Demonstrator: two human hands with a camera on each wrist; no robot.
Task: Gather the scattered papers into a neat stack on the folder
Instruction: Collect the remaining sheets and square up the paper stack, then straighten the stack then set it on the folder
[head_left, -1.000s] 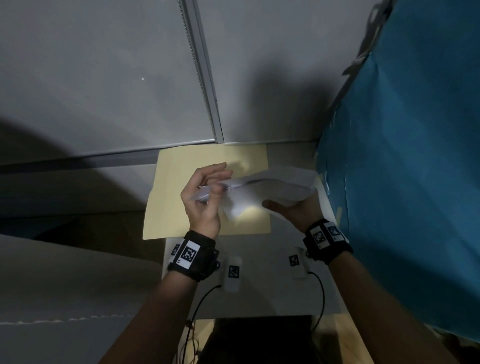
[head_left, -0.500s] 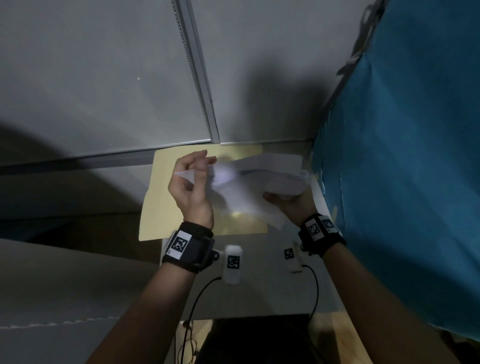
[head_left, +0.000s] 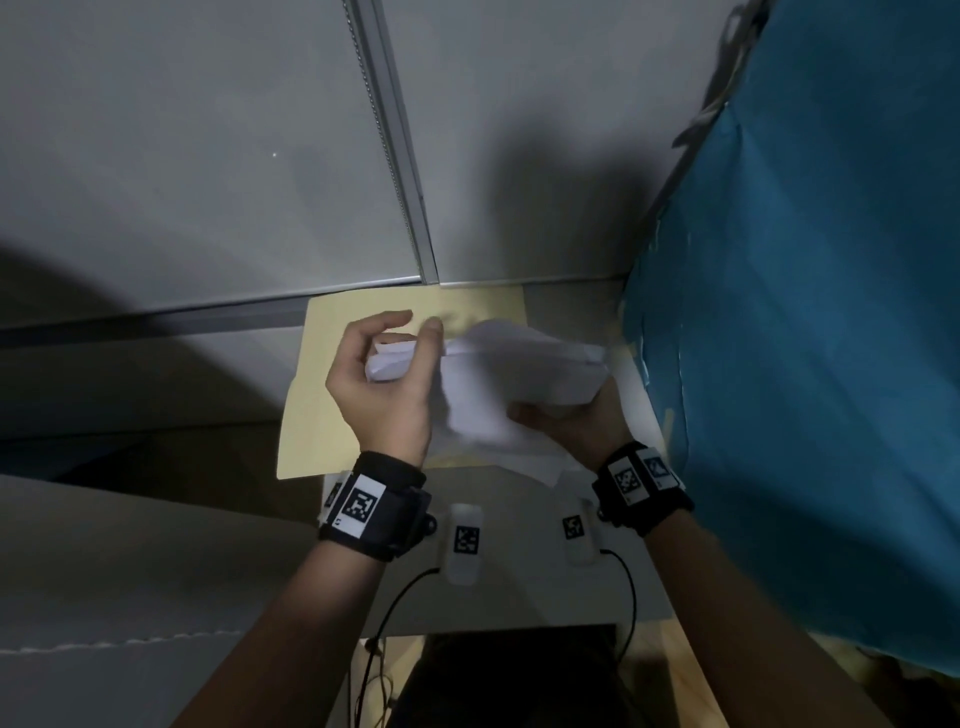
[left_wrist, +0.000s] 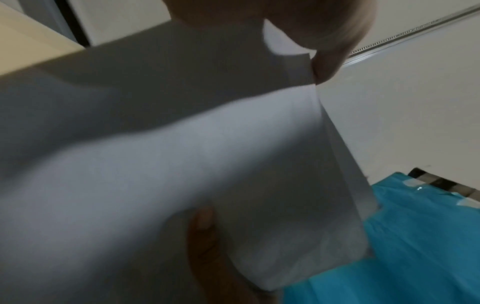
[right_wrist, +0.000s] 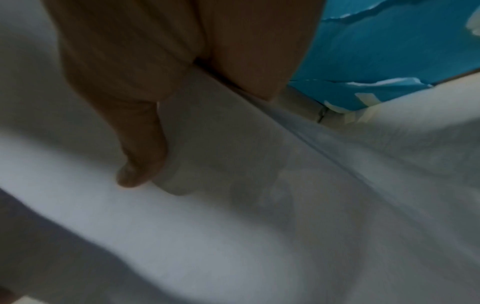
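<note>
A bundle of white papers (head_left: 519, 374) hangs in the air just above the tan folder (head_left: 317, 410), which lies flat on the small table against the wall. My left hand (head_left: 387, 374) grips the bundle's left end, fingers curled round it. My right hand (head_left: 576, 423) holds the right end from below, thumb on top. The sheets sag and blur in the middle. In the left wrist view the papers (left_wrist: 207, 164) fill the frame, pinched at a corner by my fingers (left_wrist: 327, 51). In the right wrist view my thumb (right_wrist: 140, 156) presses on the papers (right_wrist: 259, 226).
A blue cloth-covered wall (head_left: 805, 338) stands close on the right. A grey wall with a metal strip (head_left: 395, 156) rises right behind the folder. The white table (head_left: 519, 597) is small; its front edge lies near my wrists. Cables hang from the wristbands.
Both hands have turned the bundle, lifting its left end and tipping the sheets. The bundle has stayed above the folder, and the lower sheets now hang toward the front edge.
</note>
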